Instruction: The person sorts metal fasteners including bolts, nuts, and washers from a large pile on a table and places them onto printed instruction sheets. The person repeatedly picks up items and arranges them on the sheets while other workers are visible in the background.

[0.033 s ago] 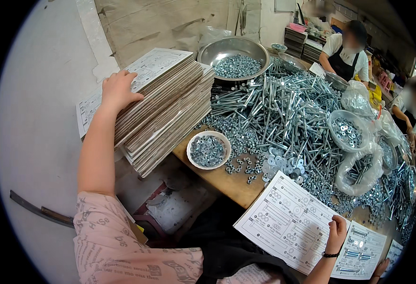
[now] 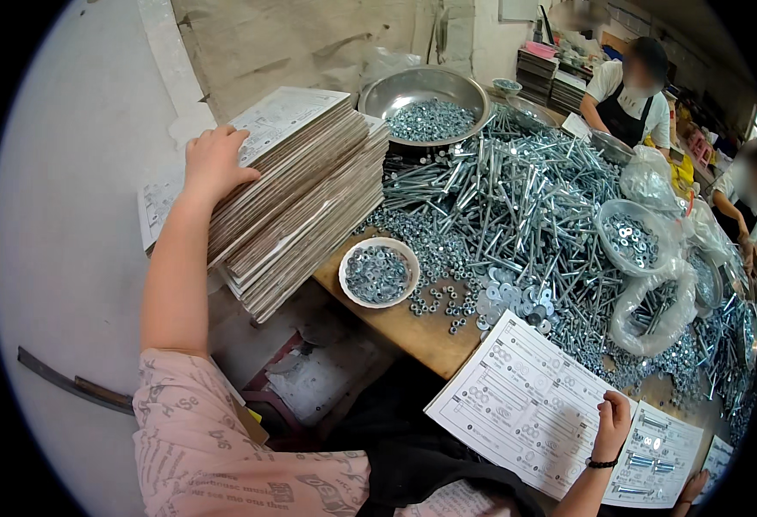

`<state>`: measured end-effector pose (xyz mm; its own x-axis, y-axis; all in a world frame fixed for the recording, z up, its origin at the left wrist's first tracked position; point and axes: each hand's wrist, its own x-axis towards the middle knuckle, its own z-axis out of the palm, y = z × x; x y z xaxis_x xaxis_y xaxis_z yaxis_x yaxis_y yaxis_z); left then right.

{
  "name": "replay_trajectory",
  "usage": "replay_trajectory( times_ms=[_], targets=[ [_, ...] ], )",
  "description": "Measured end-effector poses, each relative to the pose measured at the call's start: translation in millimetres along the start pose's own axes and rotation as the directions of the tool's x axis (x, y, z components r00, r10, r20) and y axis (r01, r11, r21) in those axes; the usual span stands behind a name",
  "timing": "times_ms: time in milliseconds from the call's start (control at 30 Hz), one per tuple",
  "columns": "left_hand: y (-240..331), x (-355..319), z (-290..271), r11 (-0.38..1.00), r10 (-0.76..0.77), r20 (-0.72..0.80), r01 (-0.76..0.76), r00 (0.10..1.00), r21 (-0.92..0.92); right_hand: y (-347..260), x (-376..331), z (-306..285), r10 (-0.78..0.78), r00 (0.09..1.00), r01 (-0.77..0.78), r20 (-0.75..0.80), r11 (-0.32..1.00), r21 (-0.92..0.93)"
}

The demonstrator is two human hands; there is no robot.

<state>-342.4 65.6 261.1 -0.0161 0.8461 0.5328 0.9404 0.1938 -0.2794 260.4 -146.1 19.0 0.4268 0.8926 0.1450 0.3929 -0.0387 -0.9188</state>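
My left hand (image 2: 214,162) rests on the near side of a tall stack of printed boards (image 2: 301,185), thumb spread from the fingers along the top edge. Those fingers are apart. My right hand (image 2: 611,424), with a dark bracelet at the wrist, is over the right edge of a large white printed board (image 2: 525,401). Its fingers are curled in, and whatever they may hold is hidden. Beside it lies a second printed board (image 2: 654,448) with bolts and washers on its pictures. A white bowl of washers (image 2: 379,272) stands between the stack and the large board.
A big heap of long bolts (image 2: 525,189) covers the table, with loose nuts (image 2: 443,302) and large washers (image 2: 512,297) at its near edge. Behind stands a steel basin (image 2: 426,82). Clear bags and bowls lie right. Two co-workers are beyond; another person's hand (image 2: 695,485) shows lower right.
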Motion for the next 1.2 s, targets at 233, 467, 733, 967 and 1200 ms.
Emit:
replay_trajectory(
  times_ms=[233, 467, 733, 967, 1200],
  targets=[
    [-3.4, 16.0, -13.1, 0.96, 0.176, -0.282, -0.101, 0.943, 0.262, -2.2, -1.1, -8.8, -0.006, 1.0, 0.006, -0.014, 1.0, -0.01],
    [14.4, 16.4, -32.0, 0.967, 0.197, -0.254, -0.144, 0.947, 0.211, -34.7, 14.9, -4.2, -0.168, 0.986, 0.167, 0.004, 0.983, -0.079],
    [187.2, -46.3, -104.5, 0.556, 0.518, -0.751, -0.828, 0.41, -0.068, -98.7, 28.3, -5.8, -0.075, 0.964, -0.167, 0.256, 0.577, 0.799],
    [308.5, -124.3, -95.5, 0.162, 0.475, -0.844, -0.967, 0.251, -0.196, -84.5, 10.5, -59.1, -0.225, 0.956, -0.138, 0.189, 0.221, 0.965],
    [352.4, -197.7, -69.0, -0.035, 0.511, -0.811, -0.936, 0.286, -0.351, -9.1, -39.3, -114.2, 0.181, 0.958, -0.277, 0.223, 0.38, 0.883]
  ],
)
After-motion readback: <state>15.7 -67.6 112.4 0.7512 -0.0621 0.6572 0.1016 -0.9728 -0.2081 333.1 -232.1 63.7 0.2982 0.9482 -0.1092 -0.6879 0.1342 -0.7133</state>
